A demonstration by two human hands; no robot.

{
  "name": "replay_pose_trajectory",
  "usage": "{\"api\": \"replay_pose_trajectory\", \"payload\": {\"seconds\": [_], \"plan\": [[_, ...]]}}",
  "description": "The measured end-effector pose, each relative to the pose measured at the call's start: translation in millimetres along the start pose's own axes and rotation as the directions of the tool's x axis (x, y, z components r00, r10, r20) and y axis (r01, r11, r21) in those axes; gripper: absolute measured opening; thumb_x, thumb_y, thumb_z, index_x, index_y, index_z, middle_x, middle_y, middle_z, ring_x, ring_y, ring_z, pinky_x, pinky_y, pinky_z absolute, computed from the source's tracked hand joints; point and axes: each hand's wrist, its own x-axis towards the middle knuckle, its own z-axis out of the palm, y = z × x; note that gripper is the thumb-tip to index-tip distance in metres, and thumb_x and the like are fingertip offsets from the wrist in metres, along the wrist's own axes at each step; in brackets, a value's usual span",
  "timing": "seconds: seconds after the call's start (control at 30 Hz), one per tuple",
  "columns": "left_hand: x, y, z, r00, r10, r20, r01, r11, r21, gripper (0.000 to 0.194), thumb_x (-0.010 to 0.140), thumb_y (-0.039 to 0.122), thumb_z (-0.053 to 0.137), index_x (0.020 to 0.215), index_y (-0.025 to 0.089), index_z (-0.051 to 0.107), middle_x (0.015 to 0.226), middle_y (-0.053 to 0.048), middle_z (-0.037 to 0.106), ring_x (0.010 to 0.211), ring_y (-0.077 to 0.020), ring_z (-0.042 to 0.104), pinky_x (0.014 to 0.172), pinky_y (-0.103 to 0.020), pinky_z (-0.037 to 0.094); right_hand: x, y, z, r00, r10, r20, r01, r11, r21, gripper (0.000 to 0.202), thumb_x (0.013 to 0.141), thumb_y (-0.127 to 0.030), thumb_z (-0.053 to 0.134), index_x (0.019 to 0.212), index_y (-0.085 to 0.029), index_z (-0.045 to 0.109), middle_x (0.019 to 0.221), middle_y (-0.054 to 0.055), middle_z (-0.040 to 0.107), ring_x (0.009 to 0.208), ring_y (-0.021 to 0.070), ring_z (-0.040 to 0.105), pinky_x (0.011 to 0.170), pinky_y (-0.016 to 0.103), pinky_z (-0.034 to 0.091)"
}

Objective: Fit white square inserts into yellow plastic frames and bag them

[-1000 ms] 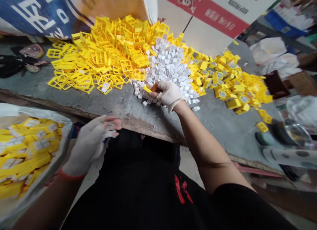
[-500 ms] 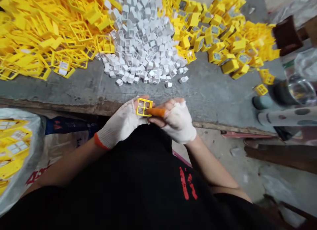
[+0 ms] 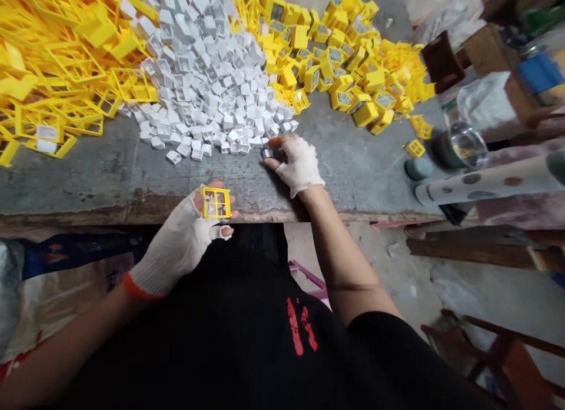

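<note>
My left hand [image 3: 183, 239], in a white fingerless glove with an orange cuff, holds a small yellow four-pane frame [image 3: 216, 189] on its fingers near the table edge. Its thumb sticks out, apart from the frame. My right hand [image 3: 301, 164], also gloved, rests on the table at the front of a heap of small white cube-like caps [image 3: 216, 98]. Its thumb and forefinger close round one small white cap [image 3: 267, 153], partly hidden by the fingers.
Larger yellow frames [image 3: 79, 63] are heaped at the left. Yellow blocks with grey faces [image 3: 339, 63] lie at the back right. A clear cup [image 3: 468, 145], a greenish round lid [image 3: 418, 169] and a white patterned cylinder [image 3: 481, 180] stand or lie at the right of the grey table [image 3: 362, 180].
My right hand has left the yellow frame and reached forward to the white caps, pinching one. My left hand keeps the frame, its thumb now away from it. The view has shifted right.
</note>
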Motion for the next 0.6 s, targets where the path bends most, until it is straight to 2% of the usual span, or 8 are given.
{"api": "replay_pose_trajectory", "payload": {"seconds": [0.1, 0.17, 0.23, 0.3, 0.37, 0.43, 0.53, 0.6], "plan": [[1, -3, -3.2, 0.999, 0.040, 0.005, -0.041, 0.999, 0.035, 0.042, 0.092, 0.048, 0.092, 0.122, 0.022, 0.077, 0.119, -0.012, 0.080, 0.092, -0.0248, 0.073, 0.061, -0.029, 0.056, 5, -3, 3, 0.999, 0.031, 0.021, -0.031, 0.999, -0.007, 0.025, 0.105, -0.034, 0.076, 0.128, -0.026, 0.078, 0.126, 0.014, 0.084, 0.124, 0.0381, 0.073, 0.117, 0.061, 0.053], [1, -4, -5.6, 0.998, 0.060, 0.018, -0.061, 0.997, 0.052, 0.043, 0.093, 0.049, 0.090, 0.123, 0.022, 0.077, 0.120, -0.013, 0.080, 0.094, -0.0268, 0.074, 0.062, -0.030, 0.055, -3, -4, 2, 0.999, 0.037, 0.010, -0.038, 0.999, 0.040, 0.018, 0.104, -0.035, 0.075, 0.119, -0.027, 0.079, 0.115, 0.012, 0.084, 0.117, 0.0365, 0.073, 0.117, 0.062, 0.052], [1, -6, -7.5, 0.997, 0.062, 0.034, -0.064, 0.996, 0.056, 0.044, 0.096, 0.049, 0.089, 0.129, 0.023, 0.077, 0.123, -0.014, 0.080, 0.099, -0.0291, 0.077, 0.066, -0.032, 0.057, -22, -10, -2, 1.000, -0.012, -0.027, 0.016, 0.988, 0.152, 0.016, 0.102, -0.038, 0.076, 0.113, -0.027, 0.080, 0.109, 0.009, 0.084, 0.110, 0.0344, 0.074, 0.115, 0.061, 0.053], [1, -8, -8.3, 0.997, 0.056, 0.047, -0.058, 0.997, 0.042, 0.045, 0.096, 0.049, 0.090, 0.133, 0.025, 0.077, 0.126, -0.013, 0.081, 0.103, -0.0298, 0.079, 0.069, -0.032, 0.059, -47, -23, -7, 0.989, -0.116, -0.094, 0.140, 0.937, 0.319, 0.021, 0.104, -0.046, 0.075, 0.113, -0.028, 0.082, 0.107, 0.007, 0.084, 0.104, 0.0323, 0.075, 0.111, 0.058, 0.055], [1, -9, -7.7, 0.997, 0.049, 0.054, -0.050, 0.999, 0.020, 0.044, 0.095, 0.046, 0.092, 0.132, 0.027, 0.078, 0.127, -0.011, 0.081, 0.103, -0.0284, 0.079, 0.071, -0.032, 0.061, -74, -42, -11, 0.962, -0.229, -0.147, 0.271, 0.845, 0.461, 0.028, 0.106, -0.054, 0.073, 0.116, -0.030, 0.085, 0.107, 0.006, 0.084, 0.101, 0.0311, 0.076, 0.106, 0.054, 0.057], [-1, -10, -6.1, 0.997, 0.049, 0.056, -0.049, 0.999, 0.006, 0.039, 0.094, 0.043, 0.094, 0.127, 0.028, 0.080, 0.123, -0.009, 0.083, 0.100, -0.0256, 0.078, 0.071, -0.031, 0.063, -97, -62, -10, 0.941, -0.301, -0.155, 0.336, 0.775, 0.535, 0.032, 0.108, -0.059, 0.072, 0.115, -0.031, 0.087, 0.107, 0.007, 0.086, 0.100, 0.0309, 0.076, 0.103, 0.053, 0.058], [-3, -11, -4.4, 0.997, 0.047, 0.068, -0.047, 0.999, 0.004, 0.036, 0.089, 0.040, 0.099, 0.118, 0.028, 0.083, 0.115, -0.006, 0.084, 0.091, -0.0215, 0.076, 0.069, -0.028, 0.063, -116, -82, -1, 0.928, -0.348, -0.134, 0.362, 0.758, 0.543, 0.036, 0.112, -0.061, 0.066, 0.116, -0.032, 0.087, 0.119, 0.008, 0.089, 0.106, 0.0305, 0.076, 0.105, 0.053, 0.059], [-4, -11, -5.2, 0.996, 0.026, 0.091, -0.027, 1.000, 0.011, 0.035, 0.088, 0.040, 0.101, 0.116, 0.028, 0.084, 0.114, -0.005, 0.085, 0.089, -0.0209, 0.076, 0.068, -0.028, 0.063, -119, -80, 4, 0.902, -0.409, -0.140, 0.421, 0.757, 0.500, 0.041, 0.116, -0.062, 0.060, 0.114, -0.032, 0.088, 0.130, 0.007, 0.088, 0.111, 0.0287, 0.076, 0.108, 0.051, 0.058]]}}
